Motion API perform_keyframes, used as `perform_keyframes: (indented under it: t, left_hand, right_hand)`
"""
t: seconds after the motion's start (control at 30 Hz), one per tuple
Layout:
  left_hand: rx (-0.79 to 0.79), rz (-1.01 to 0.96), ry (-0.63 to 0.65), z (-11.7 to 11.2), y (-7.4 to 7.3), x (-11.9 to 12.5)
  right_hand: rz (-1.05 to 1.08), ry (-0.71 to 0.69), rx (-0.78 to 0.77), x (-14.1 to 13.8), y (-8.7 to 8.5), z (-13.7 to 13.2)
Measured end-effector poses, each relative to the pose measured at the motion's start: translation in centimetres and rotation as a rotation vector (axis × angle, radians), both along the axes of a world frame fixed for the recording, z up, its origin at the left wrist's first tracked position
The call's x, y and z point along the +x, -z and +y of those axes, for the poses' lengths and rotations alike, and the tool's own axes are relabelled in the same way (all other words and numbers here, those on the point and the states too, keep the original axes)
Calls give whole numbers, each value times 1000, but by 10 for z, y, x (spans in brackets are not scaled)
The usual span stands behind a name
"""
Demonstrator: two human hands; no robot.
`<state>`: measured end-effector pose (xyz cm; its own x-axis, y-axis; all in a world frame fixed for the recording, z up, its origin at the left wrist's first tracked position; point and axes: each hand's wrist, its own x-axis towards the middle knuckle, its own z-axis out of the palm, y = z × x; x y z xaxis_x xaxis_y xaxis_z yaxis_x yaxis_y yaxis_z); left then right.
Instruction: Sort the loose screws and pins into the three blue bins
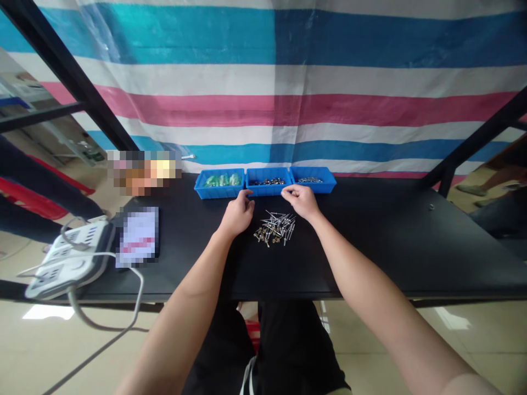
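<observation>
My left hand [239, 213] is in front of the gap between the left and middle blue bins, its thumb and forefinger apart and nothing visible in it. Fingertips pinched together, my right hand [303, 202] is close to the front of the middle and right bins; whatever it may hold is too small to make out. Between my forearms lies a loose pile of silver pin-like rivets [280, 222] mixed with small brass-coloured pieces [259, 235]. Green wrapped items fill the left bin [218, 192], small dark and brass-coloured parts the middle bin [267, 190], and silver rivets the right bin [323, 187].
A white power strip [72, 258] with cables sits at the table's left edge, beside a pixelated flat object [138, 236]. Black frame posts [69, 71] rise at both sides. A striped sheet [206, 82] hangs behind the black table [379, 236]. A small ring [431, 207] lies right.
</observation>
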<state>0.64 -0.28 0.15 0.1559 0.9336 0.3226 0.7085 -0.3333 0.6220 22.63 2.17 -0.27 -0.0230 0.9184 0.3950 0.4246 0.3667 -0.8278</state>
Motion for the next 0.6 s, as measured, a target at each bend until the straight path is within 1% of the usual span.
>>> perform_keyframes:
  t: [0.13,0.23,0.3,0.43,0.53,0.6]
  left_hand:
    - [-3,16,5,0,0,0]
    - [-7,22,7,-1,-1,1]
    - [-13,27,9,-1,-1,1]
    - [-16,36,11,-1,-1,1]
    - [-12,40,12,-1,0,1]
    - [-6,41,10,-1,-1,1]
  right_hand:
    - [-319,-96,-5,-5,-1,-6]
    - [-436,-173,-5,-8,0,-6]
    - [-482,-203,-16,-10,1,-6]
    - [-535,-179,-51,-13,2,-8]
    - [-551,-152,-27,-14,2,-9]
    - [-509,-132,10,-14,2,-9]
